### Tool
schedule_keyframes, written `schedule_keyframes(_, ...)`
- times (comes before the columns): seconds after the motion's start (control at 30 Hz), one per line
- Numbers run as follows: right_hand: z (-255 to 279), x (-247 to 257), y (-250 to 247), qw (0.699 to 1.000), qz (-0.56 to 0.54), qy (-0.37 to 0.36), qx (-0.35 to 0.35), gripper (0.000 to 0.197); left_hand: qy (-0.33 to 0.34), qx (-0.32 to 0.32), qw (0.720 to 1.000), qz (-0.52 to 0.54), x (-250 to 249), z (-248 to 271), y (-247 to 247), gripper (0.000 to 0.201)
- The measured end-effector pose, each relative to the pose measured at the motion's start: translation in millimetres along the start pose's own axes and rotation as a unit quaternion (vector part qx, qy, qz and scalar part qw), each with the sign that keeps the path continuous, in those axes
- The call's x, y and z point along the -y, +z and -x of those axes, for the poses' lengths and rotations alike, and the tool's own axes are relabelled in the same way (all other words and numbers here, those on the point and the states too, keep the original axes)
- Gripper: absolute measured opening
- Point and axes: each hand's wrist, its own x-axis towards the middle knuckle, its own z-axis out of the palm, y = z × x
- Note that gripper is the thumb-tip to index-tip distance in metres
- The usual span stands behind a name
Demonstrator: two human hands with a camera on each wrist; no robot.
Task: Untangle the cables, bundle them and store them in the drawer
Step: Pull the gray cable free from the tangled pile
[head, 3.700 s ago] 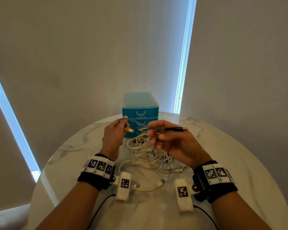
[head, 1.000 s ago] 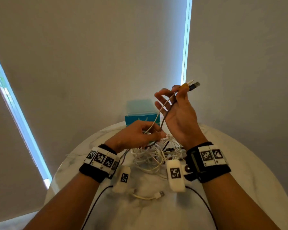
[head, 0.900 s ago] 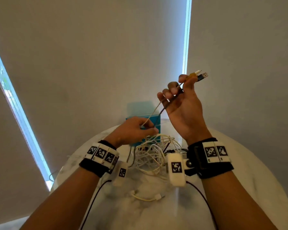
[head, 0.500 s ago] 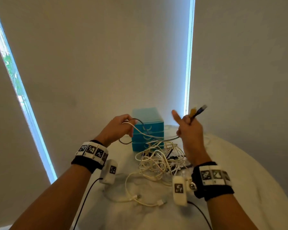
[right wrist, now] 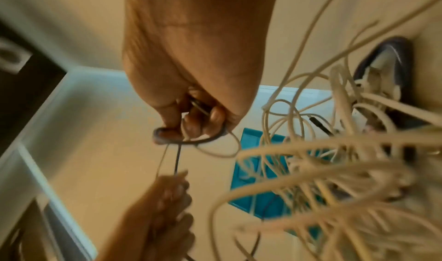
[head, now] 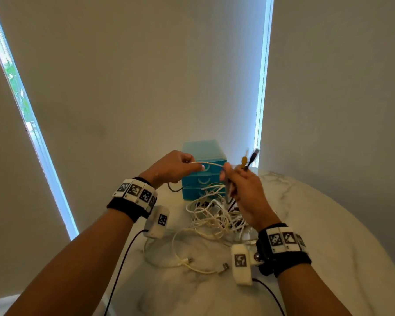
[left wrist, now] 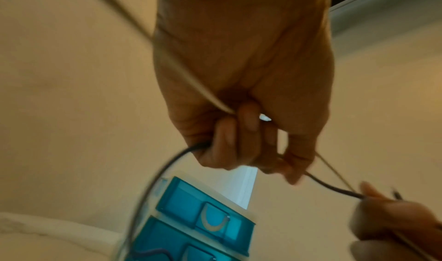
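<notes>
My left hand [head: 193, 166] and right hand [head: 229, 176] are held up close together above the table, in front of the blue drawer unit [head: 204, 148]. Both grip the same two cables, a cream cable [head: 211, 164] and a dark cable [left wrist: 153, 176], with a short stretch running between them. In the left wrist view the curled fingers [left wrist: 239, 132] close round both cables. My right hand [right wrist: 198, 121] holds a loop of the dark one. A dark plug [head: 254, 156] and an orange plug [head: 244, 161] stick up from my right fist. The tangle of cables [head: 214, 215] lies below.
The round marble table [head: 328, 224] carries the tangle and the drawer unit, whose drawers [left wrist: 203, 217] are closed. Two loose USB ends [head: 225, 266] lie near the front. Grey walls and narrow window strips stand behind the table.
My right hand has come down from its raised position with the plugs. The left hand has moved right toward it, so the span of cable between them is now short.
</notes>
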Motion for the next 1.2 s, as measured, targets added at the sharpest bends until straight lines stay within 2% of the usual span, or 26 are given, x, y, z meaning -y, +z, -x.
schedule_keyframes(0.07, -8.4, 3.4, -10.1, 0.995, -0.08, 0.006, -0.058, 0.034, 0.001, 0.061, 0.997, 0.046, 6.1, 6.0, -6.4, 0.034)
schedule_keyframes(0.13, -13.4, 4.5, -16.4, 0.989, -0.127, 0.011, -0.08, 0.031, 0.013, 0.095, 0.993, 0.062, 9.1, 11.7, -11.6, 0.038)
schedule_keyframes(0.27, -21.2, 1.6, -24.7, 0.97, -0.205, 0.017, -0.127, 0.027, 0.006, 0.094, 0.995, -0.008, 19.1, 10.0, -20.5, 0.066)
schedule_keyframes(0.37, -22.3, 0.0, -23.9, 0.981, -0.137, 0.02, -0.136, 0.014, 0.016, 0.065, 0.997, 0.042, 20.5, 8.7, -17.7, 0.062)
schedule_keyframes(0.47, -13.9, -0.1, -7.2, 0.995, -0.009, 0.035, -0.092, 0.013, 0.038, -0.008, 0.988, 0.149, 1.2, 5.8, -11.1, 0.06)
schedule_keyframes(0.57, -9.0, 1.2, 15.1, 0.996, 0.085, 0.029, -0.014, 0.013, 0.059, -0.056, 0.973, 0.214, -25.9, -0.7, -10.0, 0.061)
schedule_keyframes(0.67, -19.9, 1.4, 35.3, 0.991, 0.119, 0.013, 0.052, 0.052, 0.085, -0.059, 0.954, 0.282, -45.6, -7.2, -10.1, 0.06)
schedule_keyframes(0.7, -25.7, 2.6, 41.0, 0.988, 0.141, 0.008, 0.064, 0.056, 0.093, -0.06, 0.948, 0.298, -50.6, -9.0, -9.5, 0.059)
schedule_keyframes(0.8, -41.4, 7.0, 52.8, 0.972, 0.224, 0.007, 0.076, 0.039, 0.113, -0.083, 0.945, 0.295, -60.1, -12.1, -9.1, 0.056)
schedule_keyframes(0.87, -46.5, 15.0, 54.0, 0.964, 0.258, -0.008, 0.067, 0.035, 0.121, -0.108, 0.946, 0.28, -61.2, -11.6, -12.2, 0.053)
schedule_keyframes(0.97, -52.5, 34.5, 45.2, 0.973, 0.218, -0.017, 0.075, 0.03, 0.128, -0.154, 0.95, 0.24, -56.4, -11.3, -23.1, 0.052)
schedule_keyframes(1.1, -48.9, 65.4, 35.9, 0.979, 0.114, 0.045, 0.162, 0.031, 0.14, -0.179, 0.945, 0.235, -50.4, -11.0, -32.9, 0.049)
schedule_keyframes(1.2, -42.2, 80.6, 38.3, 0.967, 0.116, 0.09, 0.21, 0.038, 0.149, -0.179, 0.947, 0.22, -53.5, -10.7, -32.6, 0.047)
